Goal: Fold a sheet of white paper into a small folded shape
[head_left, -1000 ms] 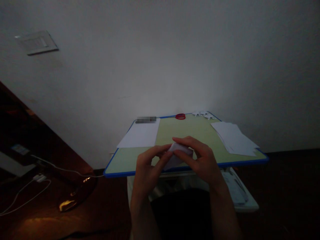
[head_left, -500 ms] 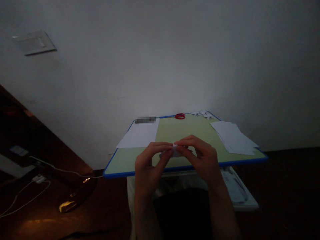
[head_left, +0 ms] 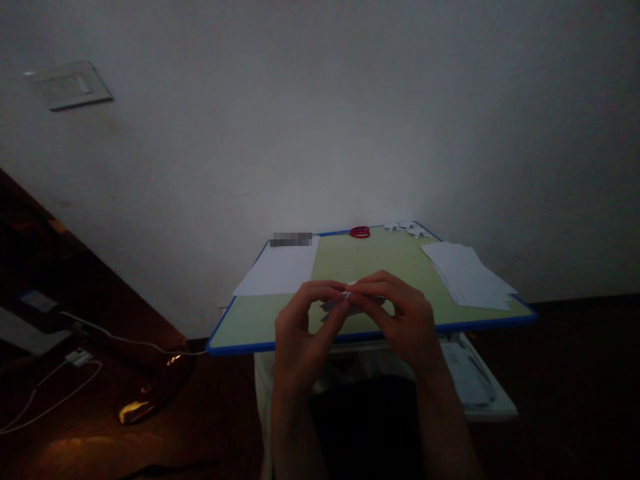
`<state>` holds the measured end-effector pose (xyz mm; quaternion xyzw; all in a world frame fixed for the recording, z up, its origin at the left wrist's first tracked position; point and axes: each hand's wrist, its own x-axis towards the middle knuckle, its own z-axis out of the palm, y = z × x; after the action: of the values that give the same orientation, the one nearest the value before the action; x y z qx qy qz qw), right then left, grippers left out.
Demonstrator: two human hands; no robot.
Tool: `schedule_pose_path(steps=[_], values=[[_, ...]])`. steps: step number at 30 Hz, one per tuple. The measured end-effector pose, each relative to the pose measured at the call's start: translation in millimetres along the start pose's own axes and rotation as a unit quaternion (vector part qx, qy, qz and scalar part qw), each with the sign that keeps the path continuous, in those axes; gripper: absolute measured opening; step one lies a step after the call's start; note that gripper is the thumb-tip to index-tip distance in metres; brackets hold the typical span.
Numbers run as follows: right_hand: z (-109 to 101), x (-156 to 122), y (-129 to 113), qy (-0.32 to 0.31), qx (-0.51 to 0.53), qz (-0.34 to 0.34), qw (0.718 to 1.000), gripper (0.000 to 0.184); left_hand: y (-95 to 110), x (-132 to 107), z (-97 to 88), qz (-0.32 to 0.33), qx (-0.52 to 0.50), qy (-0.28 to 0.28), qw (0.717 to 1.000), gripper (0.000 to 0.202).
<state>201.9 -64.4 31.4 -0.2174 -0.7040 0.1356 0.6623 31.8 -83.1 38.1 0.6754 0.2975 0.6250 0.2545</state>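
Note:
Both my hands meet above the near edge of a small green board with a blue rim. My left hand and my right hand each pinch a small folded piece of white paper between thumb and fingers. Most of the paper is hidden behind my fingers. The room is dim.
A single white sheet lies at the board's left. A loose stack of white sheets lies at its right. Red scissors handles and several small folded paper shapes sit at the far edge by the wall. White cables run at the left.
The paper has been folded smaller and raised slightly. My fingertips have drawn closer together around it.

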Motion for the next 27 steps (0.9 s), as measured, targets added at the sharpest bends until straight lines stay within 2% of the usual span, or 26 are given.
schedule_pose_path(steps=[5,10,15,18,22,27], values=[[-0.3,-0.4,0.9,-0.010,-0.009,-0.002,1.000,0.016,-0.5,0.0,-0.7,0.004,-0.007,-0.006,1.000,0.012],[-1.4,-1.0,-2.2,-0.015,-0.022,-0.002,1.000,0.010,-3.6,0.5,-1.4,-0.004,-0.006,0.030,1.000,0.016],[-2.1,0.3,-3.2,-0.014,-0.034,-0.004,0.999,0.010,-2.0,1.5,-3.9,-0.026,0.037,-0.003,0.999,0.009],[-3.6,0.8,-1.6,-0.021,-0.026,0.009,0.999,0.010,-1.5,1.2,-5.1,-0.018,0.058,0.002,0.998,0.010],[-8.1,0.3,0.4,-0.016,-0.023,0.017,0.999,0.011,-2.1,0.8,-5.2,-0.010,0.044,0.014,0.999,0.009],[-11.4,1.6,-1.7,-0.029,-0.037,-0.007,0.999,0.011,0.6,2.2,-3.4,0.005,0.016,0.023,1.000,0.007]])
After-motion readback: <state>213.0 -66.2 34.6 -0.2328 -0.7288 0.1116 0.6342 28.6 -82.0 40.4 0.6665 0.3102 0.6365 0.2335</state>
